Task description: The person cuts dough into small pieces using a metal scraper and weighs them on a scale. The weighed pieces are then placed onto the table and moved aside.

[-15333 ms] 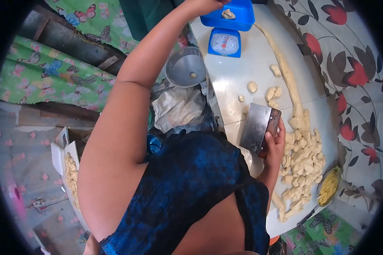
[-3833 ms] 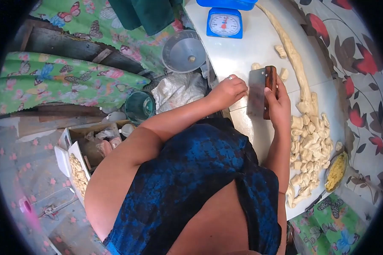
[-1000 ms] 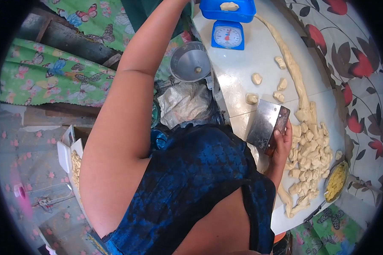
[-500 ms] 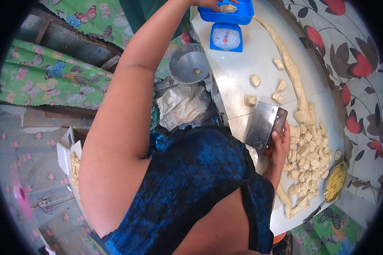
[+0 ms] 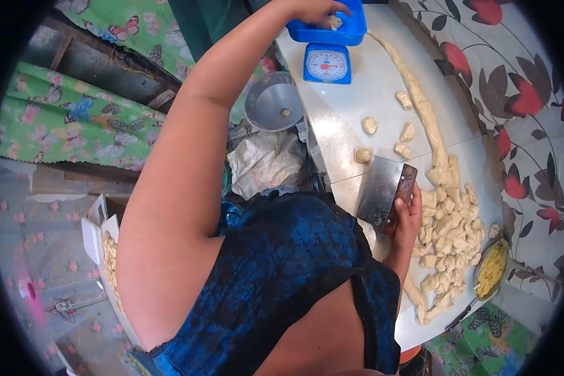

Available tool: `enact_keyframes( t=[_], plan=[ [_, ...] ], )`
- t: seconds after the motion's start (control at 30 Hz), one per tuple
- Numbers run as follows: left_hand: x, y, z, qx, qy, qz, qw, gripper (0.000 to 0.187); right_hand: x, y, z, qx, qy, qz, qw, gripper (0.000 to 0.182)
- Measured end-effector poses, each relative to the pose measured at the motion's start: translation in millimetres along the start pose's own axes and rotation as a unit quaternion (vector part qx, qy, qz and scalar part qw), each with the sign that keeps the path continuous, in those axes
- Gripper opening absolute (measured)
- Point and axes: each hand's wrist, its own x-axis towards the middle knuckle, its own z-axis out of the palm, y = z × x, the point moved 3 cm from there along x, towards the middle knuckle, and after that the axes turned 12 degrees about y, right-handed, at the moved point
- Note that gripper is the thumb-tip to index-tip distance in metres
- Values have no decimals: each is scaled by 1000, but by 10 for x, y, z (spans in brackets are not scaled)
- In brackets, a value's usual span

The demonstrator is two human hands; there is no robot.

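My left hand (image 5: 316, 11) reaches over the blue scale tray (image 5: 355, 36), its visible fingers stretched apart beside a small piece of dough (image 5: 335, 23). Part of that piece is hidden by the fingers. Below the tray, the blue kitchen scale (image 5: 327, 64) shows its needle pointing right. My right hand (image 5: 407, 216) is wrapped round the dark wooden handle of a dough scraper (image 5: 380, 191), whose wide metal blade is held over the table. Near the blade lie several cut dough pieces (image 5: 363, 155). To the right is a heap of dough pieces (image 5: 448, 219).
A long dough rope (image 5: 420, 103) runs along the table (image 5: 338, 113) from the scale to the heap. A bowl of yellow filling (image 5: 492, 271) stands at the right edge, by a dark-handled utensil (image 5: 460, 318). Off the table's left side is a metal bowl (image 5: 266, 103).
The scale needle has swung from pointing up to pointing right. My left hand has shifted slightly over the dough in the tray. My right hand still holds the scraper in much the same place.
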Motion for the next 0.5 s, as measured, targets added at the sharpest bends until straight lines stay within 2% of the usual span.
enact_keyframes(
  t=[0.03, 0.13, 0.27, 0.33, 0.37, 0.43, 0.5],
  plan=[
    [-4, 12, -4, 14, 25, -15, 999, 48, -3, -6, 12, 2, -1, 1, 1000, 56],
    [46, -33, 18, 56, 21, -23, 998, 47, -6, -3, 22, 7, -2, 1, 1000, 56],
    [3, 142, -132, 17, 20, -69, 997, 42, 4, 37, 0, 12, 1, 1, 1000, 56],
    [-57, 230, -285, -110, 112, -123, 980, 32, 0, 22, 10, 12, 0, -2, 1000, 56],
    [-52, 204, -269, -109, 113, -122, 980, 32, -4, 16, 15, 12, -3, -3, 1000, 56],
    [-46, 133, -245, -323, 161, -118, 925, 27, -7, 11, 25, 13, -6, -4, 1000, 56],
    [-153, 467, -404, -309, 186, -125, 924, 25, -7, 0, 40, 15, -10, -5, 1000, 56]
  ],
)
